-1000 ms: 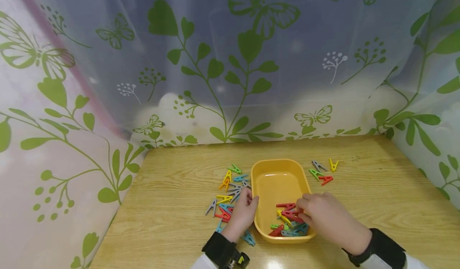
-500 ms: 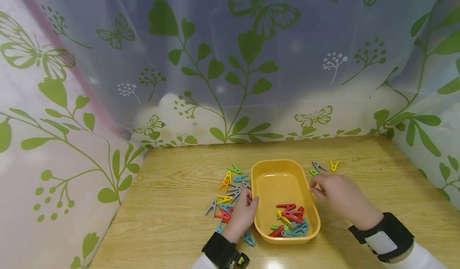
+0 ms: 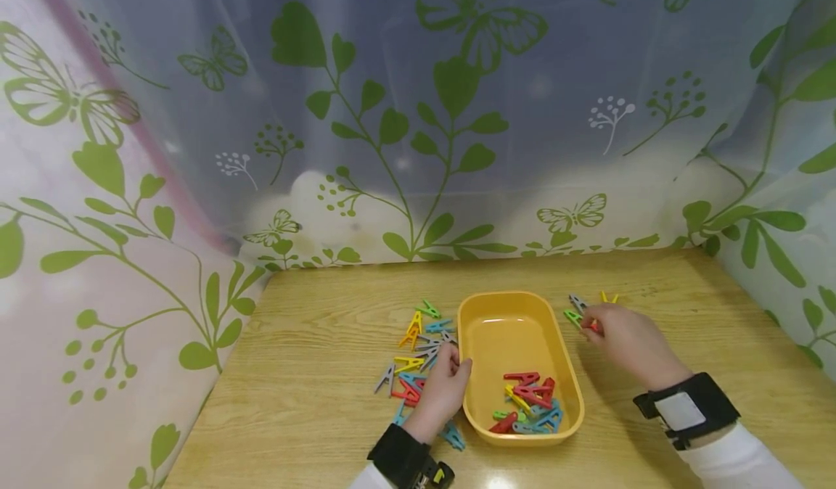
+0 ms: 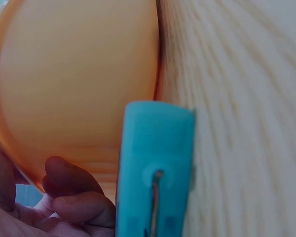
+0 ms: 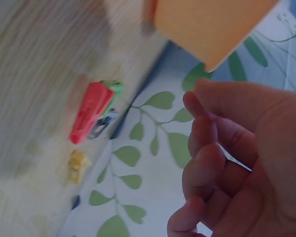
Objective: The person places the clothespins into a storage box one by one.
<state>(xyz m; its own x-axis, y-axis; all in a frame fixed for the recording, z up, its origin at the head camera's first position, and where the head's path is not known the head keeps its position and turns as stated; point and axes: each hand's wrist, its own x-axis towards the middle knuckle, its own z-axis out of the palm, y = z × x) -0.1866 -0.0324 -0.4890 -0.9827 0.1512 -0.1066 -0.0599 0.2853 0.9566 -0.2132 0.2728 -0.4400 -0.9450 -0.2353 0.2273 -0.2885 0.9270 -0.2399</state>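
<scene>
My left hand (image 3: 440, 384) pinches the left rim of a yellow plastic tray (image 3: 564, 344), its curled fingers against the outer wall in the left wrist view. A blue clothespin (image 4: 155, 168) lies close beside those fingers. Right of the tray, my right hand (image 3: 630, 344) hovers over a small group of clothespins, fingers loosely bent and holding nothing. Beneath it, a red clothespin (image 5: 91, 111) is mostly hidden in the head view. Green (image 3: 573, 318), grey (image 3: 578, 302) and yellow (image 3: 609, 297) clothespins lie around it. Red clothespins (image 3: 532, 395) and other colours are heaped in the tray's near end.
Many-coloured clothespins, among them a yellow one (image 3: 408, 363) and a grey one (image 3: 385, 379), are scattered left of the tray on the wooden table (image 3: 313, 373). A leaf-patterned curtain (image 3: 392, 148) stands along the table's back and sides.
My right hand has left the tray's near right end, gone outward past the right rim and come over the clothespins there. My left hand has stayed on the rim.
</scene>
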